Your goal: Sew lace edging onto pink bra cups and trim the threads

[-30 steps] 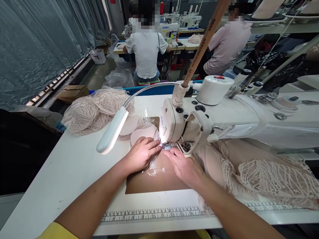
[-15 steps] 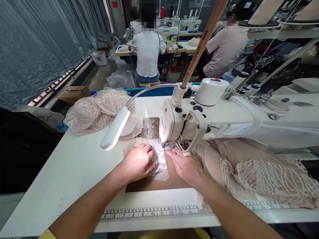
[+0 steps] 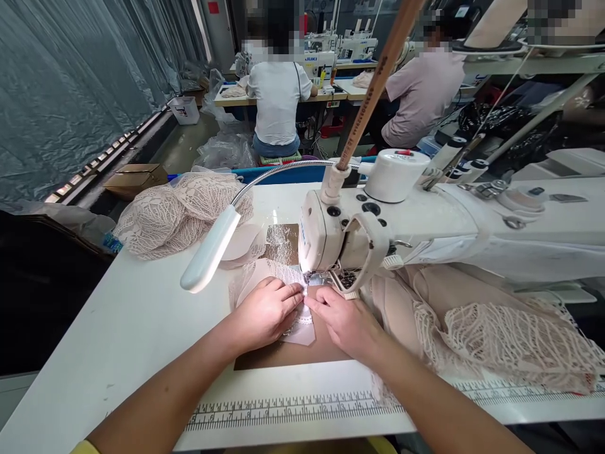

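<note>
A pale lace fabric piece [image 3: 301, 319] with a sheer layer lies under the needle end of a white sewing machine [image 3: 317, 230]. Across its left part rests my left hand [image 3: 269, 313], fingers stretched forward and pressing it down, the fingertips near the right edge. My right hand [image 3: 347, 320] is on the other side, its index finger extended to the lace edge just in front of the presser foot. The two hands' fingertips nearly meet there. Beneath them is a brown plate [image 3: 269, 358] set on the white table [image 3: 142, 353].
A heap of lace pieces [image 3: 177, 211] sits at the back left; more lace fabric [image 3: 501, 334] lies right of my right arm. A lamp [image 3: 210, 249] on a bendy neck hangs left of the machine. A ruler strip [image 3: 293, 410] runs along the front edge. Two people sit ahead.
My right index finger has shifted left and slightly nearer to me, onto the lace edge. My left fingers have moved toward it, and the gap between the hands has narrowed.
</note>
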`<control>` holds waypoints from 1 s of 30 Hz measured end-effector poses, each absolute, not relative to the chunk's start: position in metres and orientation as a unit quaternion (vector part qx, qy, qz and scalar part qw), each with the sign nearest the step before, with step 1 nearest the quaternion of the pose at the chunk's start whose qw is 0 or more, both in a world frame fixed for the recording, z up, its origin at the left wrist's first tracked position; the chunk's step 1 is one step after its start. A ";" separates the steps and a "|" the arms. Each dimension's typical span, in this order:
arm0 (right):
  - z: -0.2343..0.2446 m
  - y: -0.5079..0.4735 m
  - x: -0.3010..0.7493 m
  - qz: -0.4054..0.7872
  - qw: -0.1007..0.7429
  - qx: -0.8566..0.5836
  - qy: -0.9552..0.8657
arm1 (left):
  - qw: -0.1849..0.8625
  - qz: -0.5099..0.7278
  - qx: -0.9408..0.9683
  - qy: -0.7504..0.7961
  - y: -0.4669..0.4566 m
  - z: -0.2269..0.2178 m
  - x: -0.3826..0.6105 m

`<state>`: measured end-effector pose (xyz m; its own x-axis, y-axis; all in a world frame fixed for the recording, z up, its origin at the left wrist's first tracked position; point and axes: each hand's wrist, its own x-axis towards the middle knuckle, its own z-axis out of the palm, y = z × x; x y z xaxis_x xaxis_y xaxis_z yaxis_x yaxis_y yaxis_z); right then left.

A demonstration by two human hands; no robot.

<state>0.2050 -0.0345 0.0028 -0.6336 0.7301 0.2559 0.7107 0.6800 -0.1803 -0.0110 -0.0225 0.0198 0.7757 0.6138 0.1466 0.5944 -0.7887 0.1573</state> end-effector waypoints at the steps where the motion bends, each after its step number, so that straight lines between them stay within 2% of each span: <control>1: 0.004 -0.035 0.204 0.027 0.150 -0.398 -0.904 | 0.049 0.095 0.941 0.322 -0.023 0.020 -0.010; 17: 0.008 -0.038 0.199 -0.001 0.093 -0.479 -0.873 | 0.051 0.126 0.919 0.370 -0.023 0.006 0.004; 20: 0.006 -0.037 0.201 0.000 0.115 -0.473 -0.874 | 0.057 0.141 0.919 0.365 -0.021 0.006 0.001; 25: 0.007 -0.039 0.208 0.032 0.203 -0.428 -0.880 | 0.052 0.146 0.924 0.348 -0.023 0.007 -0.003; 30: 0.010 -0.044 0.211 0.081 0.182 -0.381 -0.903 | 0.054 0.151 0.925 0.344 -0.023 0.005 -0.003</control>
<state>0.2112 -0.0435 0.0099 -0.6433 0.7177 0.2666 0.6588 0.6963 -0.2849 -0.0025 -0.0232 0.0054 0.7171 0.6533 0.2427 0.6204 -0.7571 0.2048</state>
